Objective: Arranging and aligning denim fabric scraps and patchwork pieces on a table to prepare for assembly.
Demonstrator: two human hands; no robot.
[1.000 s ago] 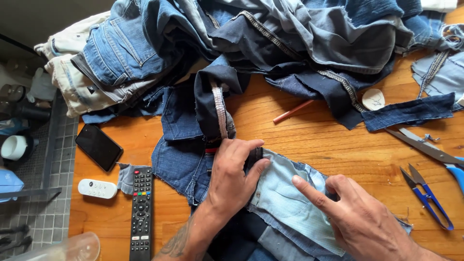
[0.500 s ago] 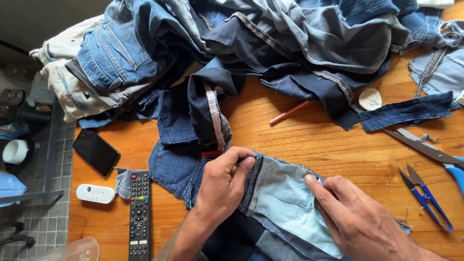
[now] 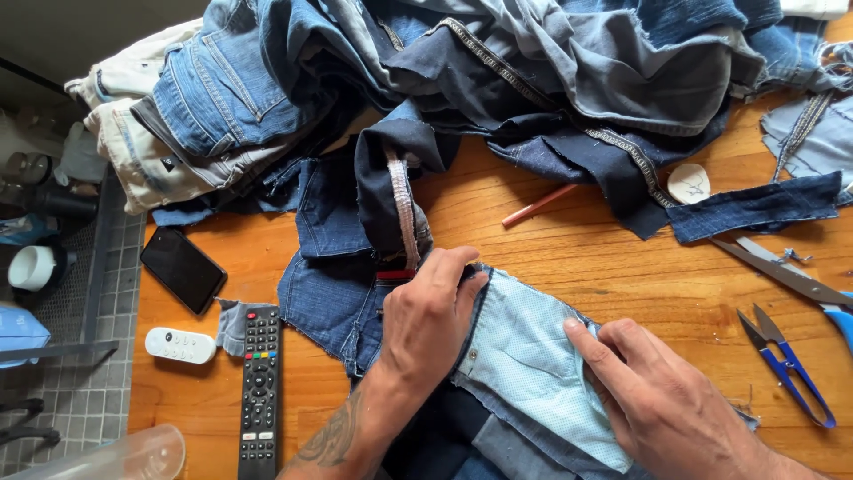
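- Denim piece (image 3: 533, 373) w/ pale woven lining, centre-bottom of wood table (image 3: 622, 267).
- L hand (image 3: 431, 311) flat, fingers curled, pinching its top edge.
- R hand (image 3: 657, 400) at 4 o'clock, fingers together, pressing lining.
- Blue snips (image 3: 786, 364) at 3 o'clock.

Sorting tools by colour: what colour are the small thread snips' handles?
Blue, seen in the head view: the thread snips lie on the wooden table.

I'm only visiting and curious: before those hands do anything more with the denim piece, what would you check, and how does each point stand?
1. Left hand pressing the denim piece: ok.
2. Right hand fingers on the pale pocket lining: ok.
3. Lining lying flat: cannot tell, edges are covered.
4. Blue snips apart from the hands: ok.
5. Large scissors within reach: cannot tell.
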